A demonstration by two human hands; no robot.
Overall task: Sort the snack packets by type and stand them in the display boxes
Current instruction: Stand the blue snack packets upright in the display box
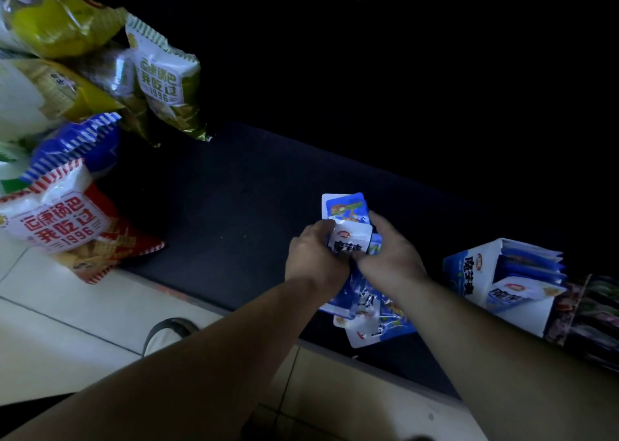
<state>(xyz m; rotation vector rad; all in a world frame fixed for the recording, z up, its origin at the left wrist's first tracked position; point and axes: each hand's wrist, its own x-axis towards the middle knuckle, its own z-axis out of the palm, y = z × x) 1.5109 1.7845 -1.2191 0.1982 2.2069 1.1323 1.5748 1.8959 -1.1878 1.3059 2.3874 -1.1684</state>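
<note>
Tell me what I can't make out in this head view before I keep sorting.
All in the head view:
- Held packets: the left hand and right hand cover them, so the count is unclear.
- Loose packets: the wrists overlap the pile, so the count is unclear.
- Blue display box: its inside is partly shadowed, so free room is unclear.
- Dark box: cut by the right edge and too dim to read.
- Big bags: cut by the left edge.

Crowded at the left over a dark bench (234,212): a yellow bag (57,25), a green-and-white bag (164,75), a blue-striped bag (77,145) and a red-and-white bag (63,226), with pale floor tiles (67,306) below and a grey shoe (174,328) close to the bench's near edge.
</note>
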